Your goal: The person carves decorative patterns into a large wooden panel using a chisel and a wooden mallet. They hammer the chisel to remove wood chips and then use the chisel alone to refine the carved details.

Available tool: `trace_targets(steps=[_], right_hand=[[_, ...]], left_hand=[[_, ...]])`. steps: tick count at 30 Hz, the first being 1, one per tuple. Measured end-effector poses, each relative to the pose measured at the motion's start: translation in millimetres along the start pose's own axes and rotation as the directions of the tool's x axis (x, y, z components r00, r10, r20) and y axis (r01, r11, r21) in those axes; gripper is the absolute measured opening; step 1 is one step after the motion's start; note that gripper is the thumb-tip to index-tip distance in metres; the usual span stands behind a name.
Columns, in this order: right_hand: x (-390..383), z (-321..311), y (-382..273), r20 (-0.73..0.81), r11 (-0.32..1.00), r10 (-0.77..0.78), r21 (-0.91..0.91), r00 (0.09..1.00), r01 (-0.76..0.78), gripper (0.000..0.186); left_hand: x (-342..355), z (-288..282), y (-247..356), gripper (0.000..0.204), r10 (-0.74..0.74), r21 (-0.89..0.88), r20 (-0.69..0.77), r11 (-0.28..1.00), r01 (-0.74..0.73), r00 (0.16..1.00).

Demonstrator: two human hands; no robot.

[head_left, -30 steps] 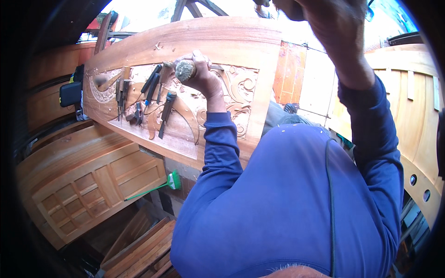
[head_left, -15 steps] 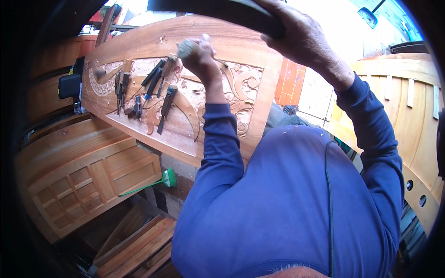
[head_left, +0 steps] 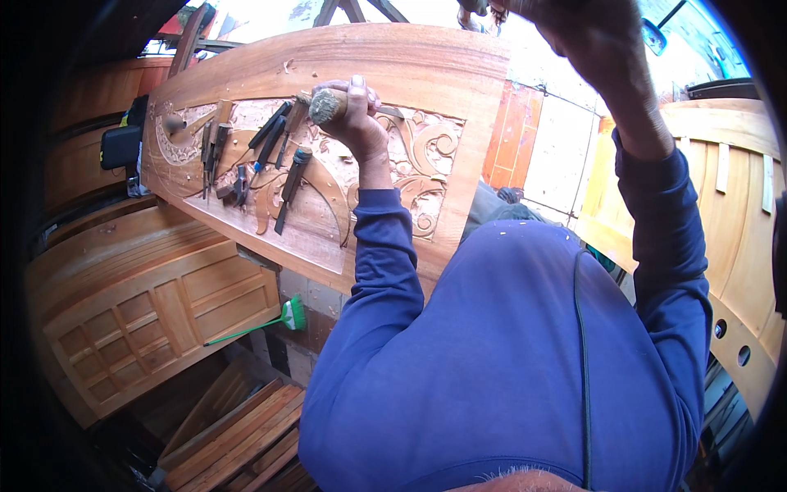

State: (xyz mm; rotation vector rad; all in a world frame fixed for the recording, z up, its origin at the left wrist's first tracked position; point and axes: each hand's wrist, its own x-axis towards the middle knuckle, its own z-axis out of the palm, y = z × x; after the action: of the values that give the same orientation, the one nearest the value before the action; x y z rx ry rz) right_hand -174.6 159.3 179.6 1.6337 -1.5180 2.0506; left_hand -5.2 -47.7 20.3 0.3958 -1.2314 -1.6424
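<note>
My left hand (head_left: pixel 352 123) is closed round the wooden handle of a carving chisel (head_left: pixel 326 107), its frayed, pale butt end turned up. It is held over a wooden panel (head_left: pixel 369 57) carved with scrolls and leaves. My right hand (head_left: pixel 594 49) is raised at the upper right, smeared by motion, its fingers cut off by the upper edge. The dark mallet it gripped a moment ago is out of view. Left of my left hand, several chisels and gouges (head_left: pixel 293 190) with dark handles lie among shavings on the carving.
A black case (head_left: pixel 120 148) stands at the panel's left end. Below lean a panelled door (head_left: pixel 176 316), a green broom (head_left: pixel 291 314) and stacked planks (head_left: pixel 238 447). A pale wooden panel (head_left: pixel 730 221) is on the right. Something small and dark at the top is unclear.
My right hand has risen up and to the right, taking the mallet out of view. My left hand has tilted slightly, still gripping the chisel; the loose tools lie where they were.
</note>
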Motion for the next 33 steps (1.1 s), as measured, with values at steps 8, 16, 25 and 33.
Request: trace_targets(steps=[8, 16, 25, 33], right_hand=[[17, 43, -9, 0.071, 0.95, -0.006, -0.311, 0.997, 0.028, 0.069], [-20, 37, 23, 0.469, 0.747, 0.077, -0.611, 0.88, 0.26, 0.077], [-75, 29, 50, 0.482, 0.708, 0.309, -0.692, 0.82, 0.14, 0.081], [-149, 47, 92, 0.123, 0.527, 0.847, -0.068, 0.518, -0.847, 0.085]], left_hand=[[-11, -7, -8, 0.022, 0.044, 0.04, 0.073, 0.998, -0.047, 0.996], [-14, -5, -5, 0.026, -0.006, 0.147, 0.125, 0.989, -0.013, 0.992], [-48, -41, -1, 0.024, 0.154, 0.59, 0.201, 0.77, -0.245, 0.967], [-138, -3, 88, 0.053, 0.072, 0.432, 0.648, 0.785, -0.444, 0.759]])
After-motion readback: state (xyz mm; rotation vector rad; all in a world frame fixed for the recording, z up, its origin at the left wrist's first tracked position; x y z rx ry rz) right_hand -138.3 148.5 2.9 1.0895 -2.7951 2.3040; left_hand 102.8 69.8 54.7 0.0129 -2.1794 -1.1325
